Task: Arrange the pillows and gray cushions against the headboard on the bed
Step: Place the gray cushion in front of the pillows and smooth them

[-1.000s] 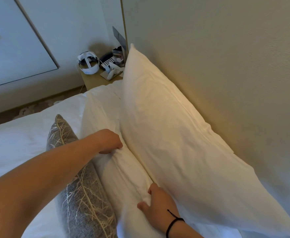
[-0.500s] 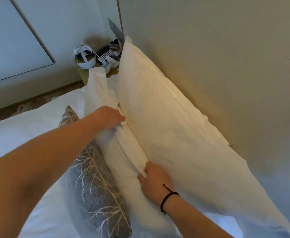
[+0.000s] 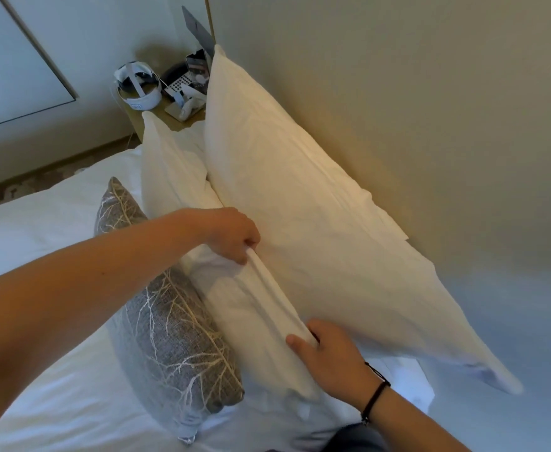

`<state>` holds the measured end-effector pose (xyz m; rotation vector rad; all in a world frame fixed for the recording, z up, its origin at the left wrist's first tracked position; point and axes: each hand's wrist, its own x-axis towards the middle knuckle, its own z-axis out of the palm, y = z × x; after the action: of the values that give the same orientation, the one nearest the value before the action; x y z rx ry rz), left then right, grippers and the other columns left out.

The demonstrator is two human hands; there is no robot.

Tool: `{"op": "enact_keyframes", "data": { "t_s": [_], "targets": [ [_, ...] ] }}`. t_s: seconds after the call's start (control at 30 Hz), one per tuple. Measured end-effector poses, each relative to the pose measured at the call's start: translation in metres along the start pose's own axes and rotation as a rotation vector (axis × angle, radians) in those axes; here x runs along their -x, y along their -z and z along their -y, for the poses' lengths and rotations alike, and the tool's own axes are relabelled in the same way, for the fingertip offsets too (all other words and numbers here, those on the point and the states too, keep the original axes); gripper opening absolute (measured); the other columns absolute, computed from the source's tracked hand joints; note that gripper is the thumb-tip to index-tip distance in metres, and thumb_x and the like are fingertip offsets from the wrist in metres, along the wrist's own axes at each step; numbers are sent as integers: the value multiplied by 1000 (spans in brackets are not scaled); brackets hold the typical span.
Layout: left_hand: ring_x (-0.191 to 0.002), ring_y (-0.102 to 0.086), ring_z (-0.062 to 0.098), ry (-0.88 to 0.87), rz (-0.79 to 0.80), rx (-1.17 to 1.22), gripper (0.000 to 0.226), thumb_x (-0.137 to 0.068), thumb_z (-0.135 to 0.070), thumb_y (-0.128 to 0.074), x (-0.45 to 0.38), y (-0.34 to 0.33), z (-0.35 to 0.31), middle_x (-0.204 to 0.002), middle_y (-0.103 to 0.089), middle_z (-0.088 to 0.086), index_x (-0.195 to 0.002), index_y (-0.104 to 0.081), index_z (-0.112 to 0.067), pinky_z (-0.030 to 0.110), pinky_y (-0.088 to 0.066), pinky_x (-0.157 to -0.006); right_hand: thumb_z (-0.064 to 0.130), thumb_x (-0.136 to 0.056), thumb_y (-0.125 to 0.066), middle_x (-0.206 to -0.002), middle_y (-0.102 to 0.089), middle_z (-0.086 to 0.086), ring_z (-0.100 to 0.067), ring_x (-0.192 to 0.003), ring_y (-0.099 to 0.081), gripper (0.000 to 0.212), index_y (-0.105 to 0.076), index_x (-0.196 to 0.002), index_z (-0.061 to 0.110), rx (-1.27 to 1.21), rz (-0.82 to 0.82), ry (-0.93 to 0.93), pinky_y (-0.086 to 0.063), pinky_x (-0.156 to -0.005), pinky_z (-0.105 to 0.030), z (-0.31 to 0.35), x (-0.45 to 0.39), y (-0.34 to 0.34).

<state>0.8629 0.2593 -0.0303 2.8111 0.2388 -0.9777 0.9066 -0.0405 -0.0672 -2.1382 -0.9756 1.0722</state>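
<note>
Nearest us, at five o'clock, our right hand (image 3: 329, 350) pinches the top seam of the front pillow (image 3: 251, 314); our left hand (image 3: 231, 234) clamps the same seam farther along, so we can stand it up evenly. At eight o'clock the gray cushion (image 3: 166, 324) leans against its face. Beyond, the back pillow (image 3: 300, 203) rests on the headboard (image 3: 398, 109), backing the row.

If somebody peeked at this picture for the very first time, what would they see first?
Probably the big white pillow leaning on the headboard, glowing a bit yellow. Right in front of it, the left hand and right hand pinch the top edge of a second white pillow. A gray cushion with a pale branch pattern stands beside that one, on the side away from the headboard.
</note>
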Motion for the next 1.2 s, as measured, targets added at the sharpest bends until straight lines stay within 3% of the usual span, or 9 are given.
{"op": "enact_keyframes", "data": {
  "t_s": [0.1, 0.3, 0.43, 0.63, 0.73, 0.87, 1.07, 1.13, 1.2],
  "targets": [
    [-76, -52, 17, -17, -111, 65, 22, -87, -37, -64, 2, 4, -6, -76, -53, -13, -75, -47, -30, 30, -34, -62, 41, -91, -61, -58, -43, 8, 0, -53, -44, 37, -40, -64, 25, -2, -46, 36, -39, -57, -14, 1, 11, 17],
    [-79, -58, 17, -127, -550, -139, 14, -93, -39, -57, 9, 5, -9, -85, -67, -7, -96, -65, -29, 31, -37, -76, 41, -92, -59, -59, -48, 4, -12, -55, -46, 31, -38, -76, 24, 260, -320, 58, -28, -48, -25, -2, 28, 59],
    [-92, -55, 15, -28, -498, -205, 19, -96, -44, -51, 8, 3, 0, -98, -68, -9, -101, -64, -31, 31, -36, -80, 41, -96, -51, -59, -45, 5, -17, -54, -44, 31, -33, -78, 23, 420, -371, 31, -33, -49, -33, 0, 35, 64],
    [-108, -53, 19, 214, -429, -435, 24, -99, -33, -42, 8, -12, 22, -107, -65, -7, -112, -63, -32, 34, -40, -87, 42, -98, -43, -53, -35, 8, -13, -44, -34, 27, -27, -87, 25, 733, -375, 12, -22, -44, -29, -9, 41, 42],
    [-107, -51, 19, 295, -455, -449, 24, -98, -31, -43, 5, -21, 21, -103, -65, -8, -106, -65, -30, 35, -36, -83, 14, -69, -82, -43, -42, 4, -15, -32, -41, 43, -39, -74, 20, 823, -271, 57, -20, -40, -22, -1, 38, 27],
    [-109, -49, 19, 347, -476, -422, 22, -97, -28, -43, -1, -25, 22, -102, -63, -7, -104, -64, -26, 36, -36, -85, -1, -34, -90, -39, -46, 1, -17, -26, -42, 42, -62, -63, 10, 861, -318, 111, -17, -37, -19, 1, 35, 7],
    [-105, -52, 18, 297, -534, -395, 23, -100, -32, -41, -9, -32, 26, -99, -63, -8, -102, -64, -29, 33, -35, -79, -5, -53, -70, -77, -61, 3, -20, -62, -59, 38, -62, -84, 16, 663, -216, 257, -41, -48, -27, 20, 31, 0],
    [-100, -57, 19, 277, -564, -326, 24, -100, -33, -41, -12, -32, 26, -101, -62, -6, -103, -64, -28, 32, -37, -71, 0, -81, -52, -130, -58, -1, -23, -112, -58, 41, -59, -118, 17, 577, -116, 250, -48, -86, -32, 26, 11, -3],
    [-96, -61, 22, 261, -571, -188, 25, -100, -33, -42, -13, -31, 28, -103, -60, -3, -105, -66, -25, 34, -44, -68, 14, -98, -38, -156, -30, 0, -20, -138, -34, 40, -49, -136, 22, 435, -24, 182, -32, -108, -28, 36, -15, -4]
  ]
}}
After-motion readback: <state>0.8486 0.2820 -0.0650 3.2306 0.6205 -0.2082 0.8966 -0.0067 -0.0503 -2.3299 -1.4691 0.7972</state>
